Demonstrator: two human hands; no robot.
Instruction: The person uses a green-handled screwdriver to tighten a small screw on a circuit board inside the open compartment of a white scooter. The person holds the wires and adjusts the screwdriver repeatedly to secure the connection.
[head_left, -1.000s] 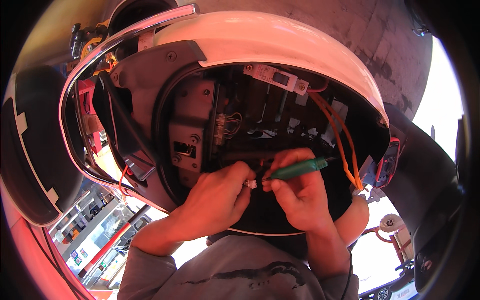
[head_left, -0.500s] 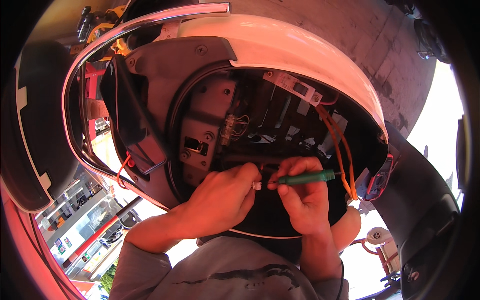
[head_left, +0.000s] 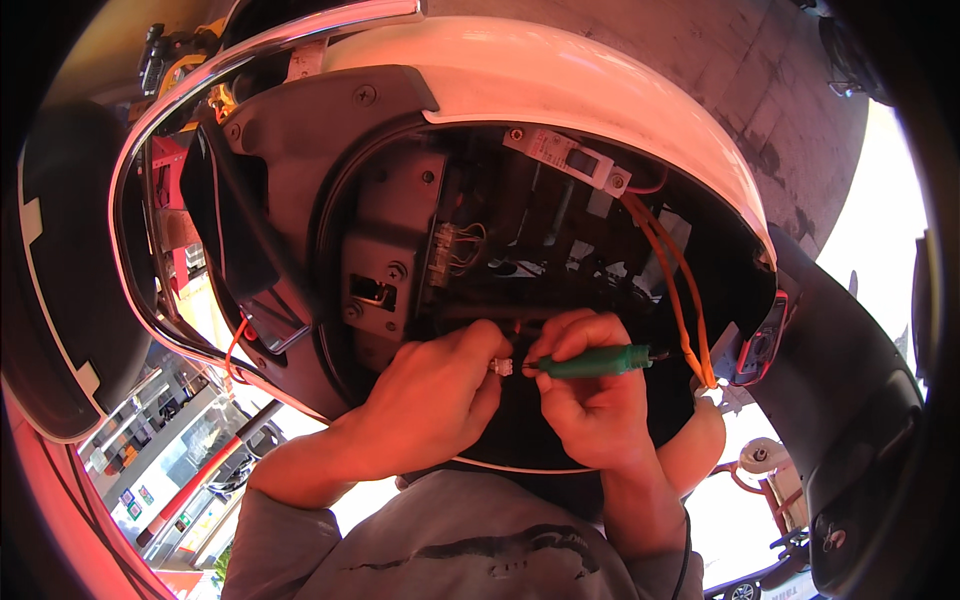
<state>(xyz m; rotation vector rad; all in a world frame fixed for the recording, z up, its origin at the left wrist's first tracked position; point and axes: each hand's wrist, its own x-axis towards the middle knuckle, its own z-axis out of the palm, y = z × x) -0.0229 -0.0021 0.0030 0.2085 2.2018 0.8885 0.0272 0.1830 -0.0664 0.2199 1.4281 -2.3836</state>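
Observation:
My left hand (head_left: 430,400) is closed on a small white connector (head_left: 502,366) at the lower middle of an opened scooter body compartment. Just to its right my right hand (head_left: 590,420) grips a green tool like a test probe (head_left: 600,360), its thin tip close beside the connector and a dark lead at its far end. Above them sit a grey metal latch plate (head_left: 385,240), a small terminal with looped thin wires (head_left: 445,250), and a white switch (head_left: 580,160) with orange cables (head_left: 680,290) running down the right side.
A white curved panel (head_left: 580,60) and chrome rail (head_left: 300,25) frame the top. A black phone-like object (head_left: 280,325) lies at left, a red-edged meter (head_left: 762,340) hangs at right. A black seat (head_left: 80,270) is far left, paved floor (head_left: 780,120) beyond, shelving at lower left.
The view shifted slightly and back. Both hands stay at about the same place; the green tool in my right hand lies more nearly level than a second ago.

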